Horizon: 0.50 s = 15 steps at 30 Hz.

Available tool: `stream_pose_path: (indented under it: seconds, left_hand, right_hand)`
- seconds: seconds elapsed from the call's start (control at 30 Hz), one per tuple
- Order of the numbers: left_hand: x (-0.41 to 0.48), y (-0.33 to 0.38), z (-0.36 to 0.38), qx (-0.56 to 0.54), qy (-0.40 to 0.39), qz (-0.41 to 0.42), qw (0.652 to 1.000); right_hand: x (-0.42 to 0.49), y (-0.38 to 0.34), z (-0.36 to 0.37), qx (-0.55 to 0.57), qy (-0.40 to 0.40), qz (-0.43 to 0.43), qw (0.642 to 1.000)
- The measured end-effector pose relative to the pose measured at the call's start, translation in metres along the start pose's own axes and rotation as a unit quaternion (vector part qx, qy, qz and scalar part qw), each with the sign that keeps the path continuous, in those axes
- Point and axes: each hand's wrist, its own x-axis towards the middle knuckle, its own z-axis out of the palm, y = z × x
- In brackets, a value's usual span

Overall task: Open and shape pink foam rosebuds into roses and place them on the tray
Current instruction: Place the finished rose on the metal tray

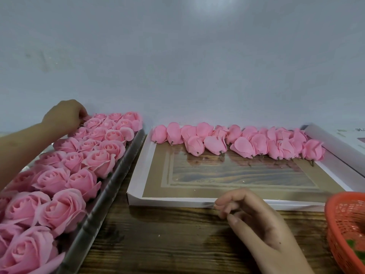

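Note:
A long grey tray point(110, 186) runs along the left, filled with rows of opened pink foam roses point(98, 161). My left hand point(65, 115) reaches to the tray's far end, fingers pinched on a pink rose point(87, 118) at the far left corner. Closed pink rosebuds point(243, 143) with short dark stems lie in a row along the far edge of a flat white-rimmed box lid point(177, 200) in the middle. My right hand point(254, 222) hovers near the lid's front edge, fingers loosely curled and apart, holding nothing.
A red plastic mesh basket point(343, 230) stands at the right edge with something green inside. A white box point(335, 143) lies at the far right behind the lid. Dark wooden tabletop point(167, 244) shows in front. A pale wall rises behind everything.

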Motion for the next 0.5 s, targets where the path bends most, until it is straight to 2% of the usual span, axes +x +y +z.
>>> stream_pose_path:
  seconds: [0.3,0.43,0.5]
  left_hand:
    - [0.007,-0.009,0.003,-0.035,-0.025,0.042,0.998]
    - [0.006,-0.02,-0.012,-0.11,-0.018,-0.012,0.994]
    - [0.001,-0.023,-0.019,-0.102,0.014,-0.01,0.995]
  right_hand:
    - [0.0,0.0,-0.001,0.002,-0.021,0.004,1.0]
    - [0.001,0.0,0.0,0.002,-0.019,0.003,1.0]
    - [0.001,0.0,0.001,0.0,-0.017,0.001,1.0]
